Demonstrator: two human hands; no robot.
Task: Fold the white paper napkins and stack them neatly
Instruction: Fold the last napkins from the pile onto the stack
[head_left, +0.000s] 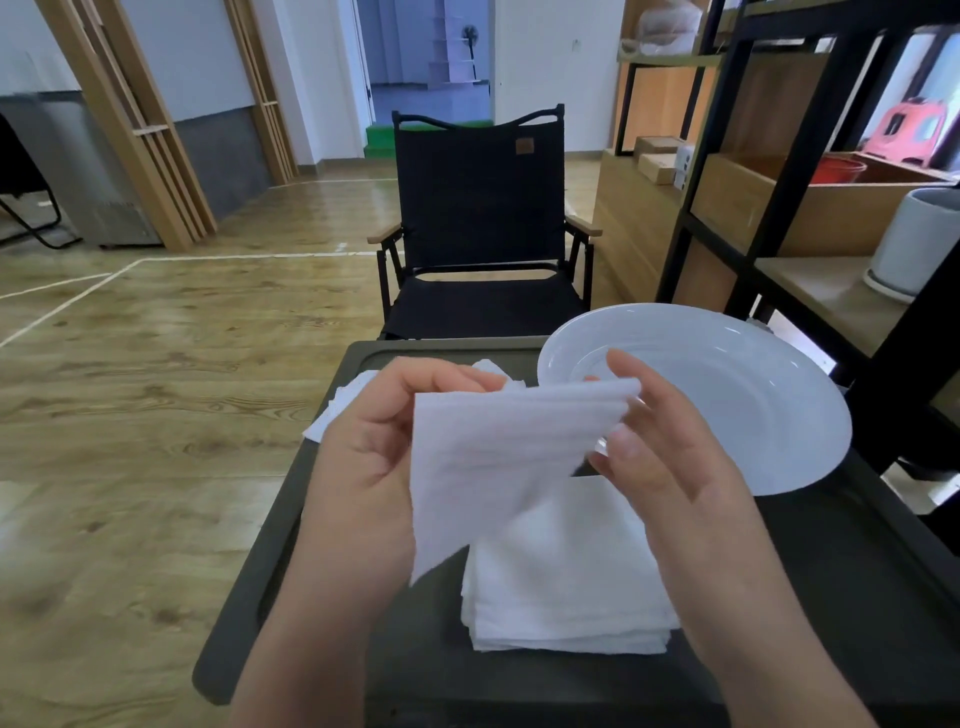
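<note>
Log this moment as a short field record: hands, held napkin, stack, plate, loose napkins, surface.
left hand: pinches the held napkin's left edge
right hand: pinches its upper right corner
held napkin: white, lifted above the stack
stack: napkins piled on the tray
plate: white, nothing visible on it, right of the hands
loose napkins: far left of tray, partly hidden
tray: dark, raised rim

your left hand and right hand pinch one white napkin above the napkin stack; a white plate sits just beside it
</note>
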